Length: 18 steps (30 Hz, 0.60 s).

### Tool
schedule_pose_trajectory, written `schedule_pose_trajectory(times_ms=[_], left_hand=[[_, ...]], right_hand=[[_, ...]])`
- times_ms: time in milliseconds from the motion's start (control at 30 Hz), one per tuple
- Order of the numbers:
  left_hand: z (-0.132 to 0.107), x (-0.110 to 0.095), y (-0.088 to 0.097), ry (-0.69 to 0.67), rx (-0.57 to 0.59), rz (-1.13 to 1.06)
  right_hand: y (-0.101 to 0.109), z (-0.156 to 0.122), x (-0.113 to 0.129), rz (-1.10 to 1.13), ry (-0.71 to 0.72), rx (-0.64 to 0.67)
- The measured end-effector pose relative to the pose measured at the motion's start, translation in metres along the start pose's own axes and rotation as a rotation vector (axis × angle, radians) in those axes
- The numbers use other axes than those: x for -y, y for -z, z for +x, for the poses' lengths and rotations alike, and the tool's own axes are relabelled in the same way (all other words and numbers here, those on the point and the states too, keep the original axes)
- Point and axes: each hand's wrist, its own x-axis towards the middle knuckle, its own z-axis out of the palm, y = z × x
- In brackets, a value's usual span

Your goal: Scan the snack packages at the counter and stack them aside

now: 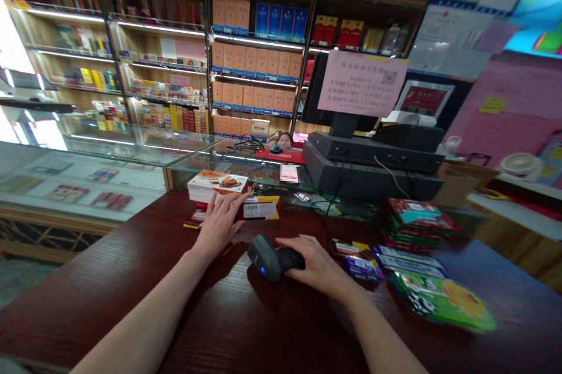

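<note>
Black barcode scanner points left, held in a closed grip by the right hand

Bright overall. LED strips on the shelves behind the till light things evenly. Far left of the till, what looks like a window is blown out. Glare streaks the glass counter. Soft shadow under the barcode scanner. Strong wide-angle bending at frame edges. Snack packets right of the till are smeared, slightly out of focus.
</note>
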Motion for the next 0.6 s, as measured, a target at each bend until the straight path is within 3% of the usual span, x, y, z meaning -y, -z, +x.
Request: schedule_pose_trajectory(times_ms=[200, 600], left_hand=[[0.0001, -0.0012, 0.0009, 0.008, -0.004, -0.015], [-0.0005, -0.0008, -0.0017, 0.023, -0.003, -0.001]], right_hand=[[0.0017, 0.0025, 0.0013, 0.007, -0.024, -0.173], [0.0035, -0.0007, -0.0033, 0.118, -0.104, -0.17]])
